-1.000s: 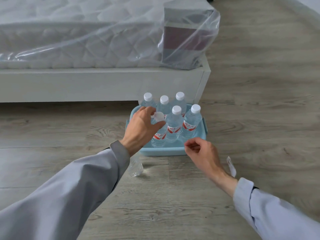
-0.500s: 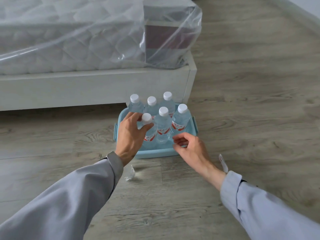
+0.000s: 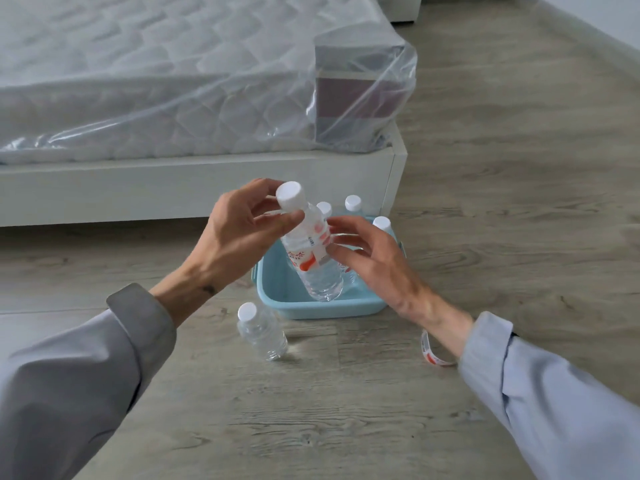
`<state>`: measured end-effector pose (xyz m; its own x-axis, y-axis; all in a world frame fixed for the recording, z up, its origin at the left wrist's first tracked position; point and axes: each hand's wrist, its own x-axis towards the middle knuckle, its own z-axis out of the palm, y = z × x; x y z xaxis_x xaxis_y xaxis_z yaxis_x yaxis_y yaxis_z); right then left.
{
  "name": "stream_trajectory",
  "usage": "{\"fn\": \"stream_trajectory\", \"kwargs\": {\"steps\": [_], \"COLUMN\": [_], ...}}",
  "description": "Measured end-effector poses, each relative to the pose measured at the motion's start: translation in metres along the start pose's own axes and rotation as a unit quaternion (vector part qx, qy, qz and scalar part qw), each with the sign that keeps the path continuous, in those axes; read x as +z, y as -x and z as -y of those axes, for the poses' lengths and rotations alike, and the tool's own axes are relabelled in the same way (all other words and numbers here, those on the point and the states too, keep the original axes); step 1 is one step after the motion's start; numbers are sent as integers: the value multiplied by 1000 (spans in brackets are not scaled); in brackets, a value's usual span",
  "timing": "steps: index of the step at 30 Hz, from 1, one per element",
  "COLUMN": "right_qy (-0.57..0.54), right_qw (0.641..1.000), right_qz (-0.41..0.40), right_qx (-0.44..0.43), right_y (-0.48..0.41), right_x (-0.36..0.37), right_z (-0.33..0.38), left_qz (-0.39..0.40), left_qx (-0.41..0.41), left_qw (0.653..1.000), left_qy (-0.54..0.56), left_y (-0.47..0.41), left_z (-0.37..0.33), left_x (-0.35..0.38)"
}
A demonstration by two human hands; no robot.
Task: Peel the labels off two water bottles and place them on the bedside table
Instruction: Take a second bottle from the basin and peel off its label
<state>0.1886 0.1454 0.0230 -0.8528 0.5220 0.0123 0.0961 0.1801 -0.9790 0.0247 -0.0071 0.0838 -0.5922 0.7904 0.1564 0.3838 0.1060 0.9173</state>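
Observation:
My left hand (image 3: 239,237) grips the neck of a labelled water bottle (image 3: 311,258) with a white cap, held tilted above the light blue tub (image 3: 329,308). My right hand (image 3: 374,265) touches the bottle's red and white label with its fingertips, fingers spread. Behind the held bottle, three more capped bottles (image 3: 353,204) stand in the tub. A bare bottle without label (image 3: 261,332) stands on the floor in front of the tub's left corner. A peeled label (image 3: 431,353) lies on the floor beside my right wrist.
A white bed frame (image 3: 194,188) with a plastic-wrapped mattress (image 3: 156,81) runs behind the tub. A grey and purple box (image 3: 356,84) sits under the plastic at the bed's corner. Wooden floor stretches to the right and toward me.
My left hand has lifted one labelled bottle out of the tub and tilted it. My right hand rose from the tub's front edge to the bottle's label. The camera moved closer.

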Motion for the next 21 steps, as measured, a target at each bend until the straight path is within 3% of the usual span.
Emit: {"fn": "stream_trajectory", "kwargs": {"steps": [14,21], "right_qy": [-15,5], "right_qw": [994,999], "right_qz": [102,19], "right_qx": [-27,-50], "right_y": [6,14], "right_x": [-9,-4], "right_z": [40,49], "left_qz": [88,57], "left_qx": [89,94], "left_qw": [989,992], "left_qy": [72,70], "left_y": [3,6], "left_z": [-47,-56], "left_x": [-26,-18]}}
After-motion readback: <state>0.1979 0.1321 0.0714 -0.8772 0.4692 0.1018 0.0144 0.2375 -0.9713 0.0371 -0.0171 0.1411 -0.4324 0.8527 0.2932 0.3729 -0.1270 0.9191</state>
